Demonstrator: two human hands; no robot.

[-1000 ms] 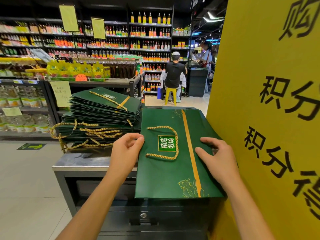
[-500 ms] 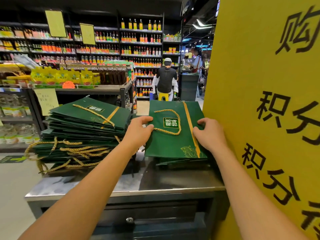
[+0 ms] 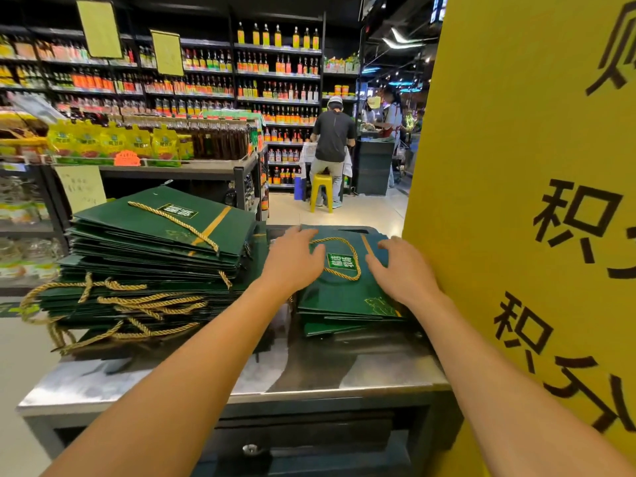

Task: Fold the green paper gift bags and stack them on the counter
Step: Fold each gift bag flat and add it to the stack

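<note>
A flat green gift bag [image 3: 344, 290] with a gold rope handle and a gold stripe lies on top of a short stack of folded bags [image 3: 330, 327] at the right of the steel counter [image 3: 309, 376]. My left hand [image 3: 292, 259] rests flat on its left part, fingers spread. On its right part lies my right hand [image 3: 401, 270], fingers spread too. A much taller pile of green bags [image 3: 155, 256] stands on the counter's left half, rope handles hanging over its front.
A big yellow sign board [image 3: 530, 215] with black characters stands right against the counter's right side. Shop shelves of bottles [image 3: 275, 84] fill the background. A person [image 3: 332, 142] sits on a yellow stool [image 3: 321, 192] in the aisle beyond.
Both hands carried the green bag away from the counter's front edge and laid it on the short stack at the right. Now they lie flat on top of it.
</note>
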